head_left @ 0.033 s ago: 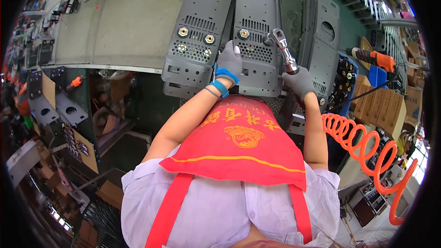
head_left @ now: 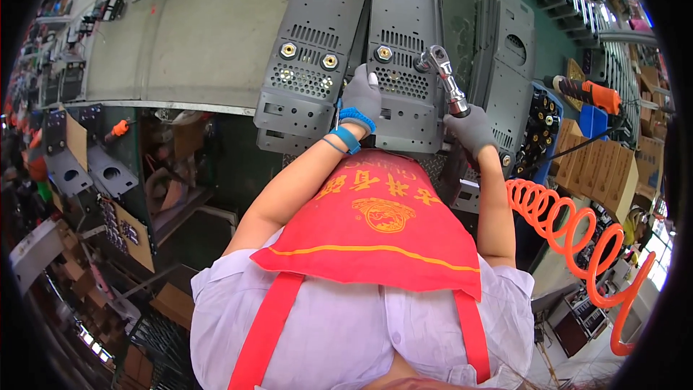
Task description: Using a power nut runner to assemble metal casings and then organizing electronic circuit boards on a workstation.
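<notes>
My right hand (head_left: 471, 128), in a grey glove, is wrapped around the handle of an air ratchet wrench (head_left: 450, 87). The chrome head of the wrench sits over the right edge of a grey perforated metal panel (head_left: 406, 112), at a fitting mostly hidden by the tool. At that panel's left edge, my left hand (head_left: 361, 94), gloved and wearing blue bands at the wrist, is closed with the thumb on top and the other fingers largely hidden. A brass-centred hex fitting (head_left: 384, 53) shows above it. Alongside on the left, a second perforated panel (head_left: 297, 105) carries two such fittings.
Another grey panel (head_left: 511, 65) stands at the right. Beyond it are a blue bin (head_left: 546, 119) of fittings, an orange-and-black power tool (head_left: 595, 94) and cardboard boxes (head_left: 592, 170). A coiled orange air hose (head_left: 570, 224) hangs beside my right arm.
</notes>
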Demonstrator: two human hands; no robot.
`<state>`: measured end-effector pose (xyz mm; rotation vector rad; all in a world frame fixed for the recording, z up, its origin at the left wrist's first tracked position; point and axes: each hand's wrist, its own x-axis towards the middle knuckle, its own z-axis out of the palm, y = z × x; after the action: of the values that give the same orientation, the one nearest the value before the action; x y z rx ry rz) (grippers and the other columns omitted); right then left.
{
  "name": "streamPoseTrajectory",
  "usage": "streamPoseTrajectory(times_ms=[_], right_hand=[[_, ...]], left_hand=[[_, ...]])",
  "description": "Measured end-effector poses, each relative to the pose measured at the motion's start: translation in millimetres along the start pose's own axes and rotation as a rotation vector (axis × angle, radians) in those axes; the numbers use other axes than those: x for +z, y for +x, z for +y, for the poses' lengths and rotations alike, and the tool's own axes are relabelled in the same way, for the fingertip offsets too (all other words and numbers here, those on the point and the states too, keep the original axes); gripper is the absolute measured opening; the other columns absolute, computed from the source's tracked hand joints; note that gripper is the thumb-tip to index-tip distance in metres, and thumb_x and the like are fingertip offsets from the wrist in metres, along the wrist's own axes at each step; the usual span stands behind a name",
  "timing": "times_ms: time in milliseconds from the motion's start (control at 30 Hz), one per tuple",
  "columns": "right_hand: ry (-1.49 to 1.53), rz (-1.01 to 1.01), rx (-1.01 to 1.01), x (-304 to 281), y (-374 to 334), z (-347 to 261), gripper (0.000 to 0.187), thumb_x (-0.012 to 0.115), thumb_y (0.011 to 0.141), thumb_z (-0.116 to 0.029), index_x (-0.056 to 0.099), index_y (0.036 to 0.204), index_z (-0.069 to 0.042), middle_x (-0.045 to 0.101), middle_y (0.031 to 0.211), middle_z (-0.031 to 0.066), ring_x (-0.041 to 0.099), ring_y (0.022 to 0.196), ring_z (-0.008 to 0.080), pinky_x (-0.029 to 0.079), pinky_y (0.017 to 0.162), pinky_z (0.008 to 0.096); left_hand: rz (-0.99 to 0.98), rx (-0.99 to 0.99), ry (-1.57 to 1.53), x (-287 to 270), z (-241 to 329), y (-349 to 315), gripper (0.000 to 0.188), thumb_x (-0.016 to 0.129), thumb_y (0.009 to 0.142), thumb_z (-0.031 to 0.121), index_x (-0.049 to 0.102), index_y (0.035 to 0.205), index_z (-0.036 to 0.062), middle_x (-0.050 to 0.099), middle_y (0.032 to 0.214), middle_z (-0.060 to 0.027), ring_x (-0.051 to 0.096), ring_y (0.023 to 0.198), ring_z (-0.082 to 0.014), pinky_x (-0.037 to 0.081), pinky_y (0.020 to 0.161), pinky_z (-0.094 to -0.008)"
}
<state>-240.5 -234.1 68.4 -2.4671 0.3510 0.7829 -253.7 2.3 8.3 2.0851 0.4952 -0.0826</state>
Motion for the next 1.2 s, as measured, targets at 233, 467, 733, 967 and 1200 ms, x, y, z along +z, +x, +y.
streamPoseTrajectory(times_ms=[233,467,733,967,1200], right_hand=[[-0.012,-0.015,-0.012,-1.8,0.4,-3.1,0.034,0.068,0.072,-0.030,0.067,0.087,0.000,0.067,0.075,0.0161,0.067,0.068,0.0286,0.051,0.067,0.0375],[0.054,-0.075,0.008,-10.3,-7.6,-13.1,0.037,0.071,0.071,-0.032,0.064,0.086,0.002,0.065,0.070,0.0116,0.064,0.063,0.0237,0.049,0.063,0.0354],[0.072,-0.080,-0.184,4.6,-5.2,-47.9,0.037,0.071,0.070,-0.031,0.063,0.087,0.001,0.063,0.069,0.0127,0.061,0.063,0.0220,0.048,0.064,0.0344],[-0.077,-0.126,-0.145,9.9,5.2,-71.5,0.034,0.067,0.072,-0.029,0.065,0.089,0.000,0.067,0.074,0.0170,0.067,0.069,0.0290,0.051,0.068,0.0361],[-0.082,-0.126,-0.150,10.1,3.3,-73.6,0.033,0.067,0.073,-0.030,0.066,0.089,0.000,0.066,0.073,0.0165,0.067,0.068,0.0288,0.052,0.067,0.0361]], left_hand=[[0.003,-0.030,-0.010,5.3,-2.2,-1.5,0.028,0.045,0.097,0.024,0.053,0.117,0.0061,0.065,0.096,-0.0250,0.061,0.090,-0.0449,0.049,0.078,-0.0522],[0.026,0.025,0.039,3.6,-9.6,4.1,0.034,0.046,0.096,0.025,0.052,0.122,0.0030,0.064,0.093,-0.0267,0.061,0.087,-0.0453,0.049,0.077,-0.0530],[-0.023,-0.003,0.051,-3.1,-8.0,4.2,0.036,0.046,0.096,0.026,0.053,0.123,0.0037,0.064,0.093,-0.0279,0.061,0.087,-0.0466,0.048,0.076,-0.0537],[-0.007,0.002,0.008,-6.5,-9.5,5.0,0.036,0.047,0.095,0.026,0.054,0.122,0.0043,0.065,0.092,-0.0263,0.061,0.089,-0.0453,0.048,0.078,-0.0527],[0.019,0.004,-0.003,-5.5,-9.6,5.3,0.036,0.047,0.094,0.025,0.055,0.121,0.0032,0.065,0.096,-0.0266,0.061,0.091,-0.0453,0.048,0.080,-0.0522]])
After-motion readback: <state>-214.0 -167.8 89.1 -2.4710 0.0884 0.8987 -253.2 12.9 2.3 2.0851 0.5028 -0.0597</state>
